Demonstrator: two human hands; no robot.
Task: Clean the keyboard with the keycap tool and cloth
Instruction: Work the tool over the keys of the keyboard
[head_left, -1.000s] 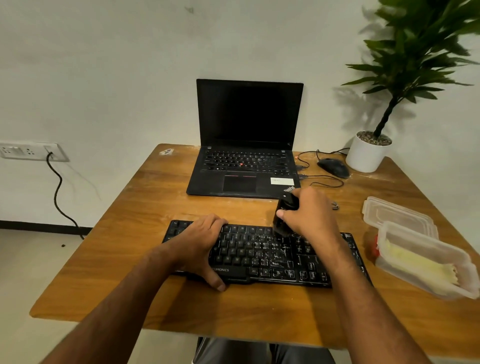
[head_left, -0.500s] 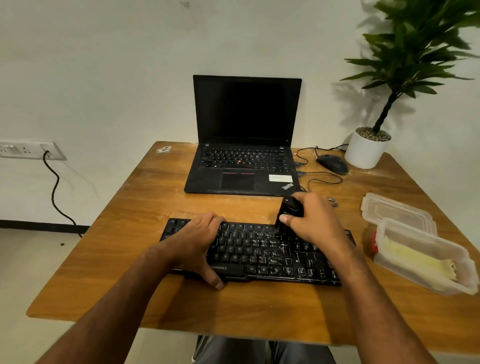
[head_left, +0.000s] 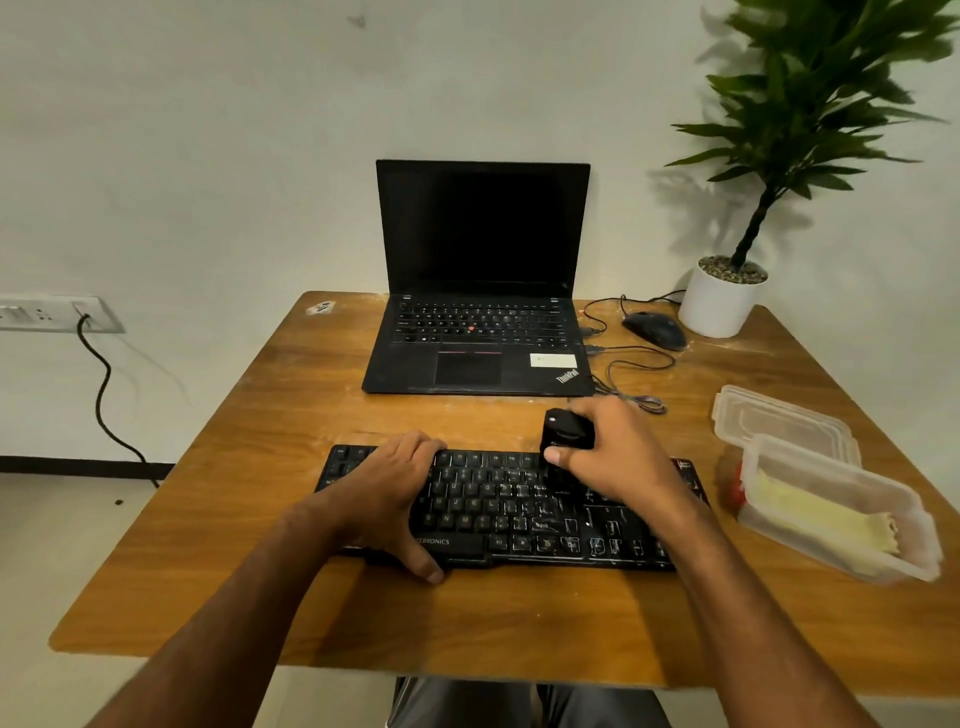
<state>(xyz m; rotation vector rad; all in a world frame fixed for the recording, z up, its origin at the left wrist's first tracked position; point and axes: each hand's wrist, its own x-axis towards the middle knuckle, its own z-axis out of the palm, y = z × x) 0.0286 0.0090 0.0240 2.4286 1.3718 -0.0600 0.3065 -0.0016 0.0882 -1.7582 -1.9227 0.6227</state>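
1. Head view: nearest to the person, the keyboard (head_left: 519, 512) lies along the front part of the wooden table (head_left: 467, 618), parallel to its front edge, a little right of the middle.
2. The left hand (head_left: 387, 496) rests on the left part of the keyboard. Its fingers lie over the keys and the thumb hooks around the front edge, so it grasps the board lightly and keeps it in place.
3. The right hand (head_left: 613, 452) is clenched around a black keycap tool (head_left: 566, 431), which stands at the back edge of the keyboard, above the upper key rows, right of the middle. Whether the tool's tip touches a key I cannot tell; the hand hides it.
4. My judgement: the step in hand is working the tool on the upper rows. To do it well, keep the tool upright over one key, move it with small and slow strokes, and let the left hand press down so the board does not slide toward the back.
5. At the right edge of the table stands a clear container (head_left: 831, 514) with a pale yellow cloth (head_left: 815, 514) inside, and its lid (head_left: 779, 421) lies just behind it.
6. Toward the back edge sit an open laptop (head_left: 480, 312), a mouse (head_left: 654, 330) with its cable, and in the back right corner a potted plant (head_left: 722, 296).
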